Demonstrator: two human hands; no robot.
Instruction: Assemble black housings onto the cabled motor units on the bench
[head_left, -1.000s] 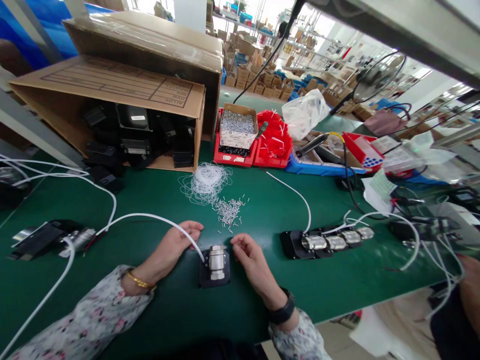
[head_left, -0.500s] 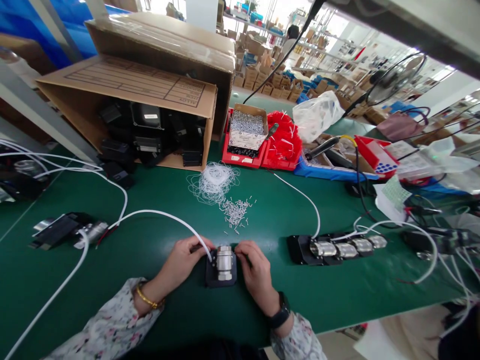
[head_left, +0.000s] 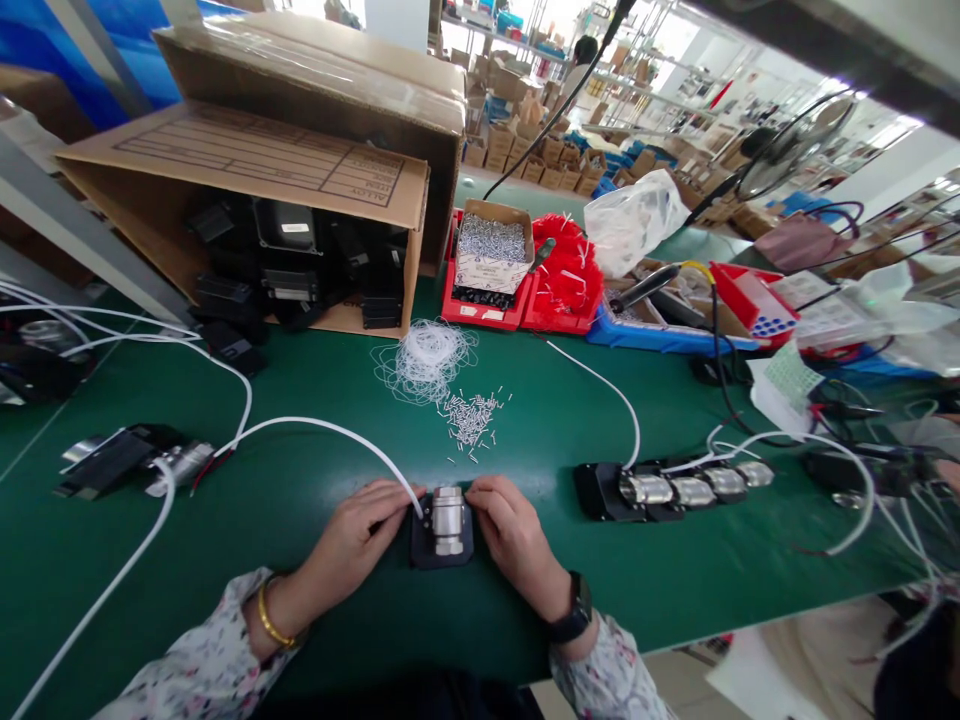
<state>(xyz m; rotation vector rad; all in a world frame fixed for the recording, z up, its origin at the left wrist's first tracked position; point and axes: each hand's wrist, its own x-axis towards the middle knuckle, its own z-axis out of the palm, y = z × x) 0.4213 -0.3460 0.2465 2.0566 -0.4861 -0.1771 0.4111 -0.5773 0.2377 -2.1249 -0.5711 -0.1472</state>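
A black plate (head_left: pixel 442 556) with a shiny metal valve fitting (head_left: pixel 448 520) standing out of it lies on the green bench in front of me. A white cable (head_left: pixel 358 440) runs from the plate's left side toward the back left. My left hand (head_left: pixel 367 530) grips the plate's far left corner, fingers bent and close together. At the far right corner, my right hand (head_left: pixel 517 530) has its fingertips curled against the plate's edge. The fingertips are partly hidden, so any small thing under them does not show. Behind the plate is a pile of small metal screws (head_left: pixel 471 422).
Tangled clear thread (head_left: pixel 431 358) lies behind the screws. A cardboard box (head_left: pixel 247 160) holds black housings. Red bins (head_left: pixel 566 275) and a blue tray (head_left: pixel 667 335) line the back. Several similar units (head_left: pixel 675 492) stand in a row at right; another unit (head_left: pixel 135 460) lies left.
My left fingers have straightened somewhat and drawn together along the plate's edge. My right wrist has shifted slightly right. The plate stays in about the same place.
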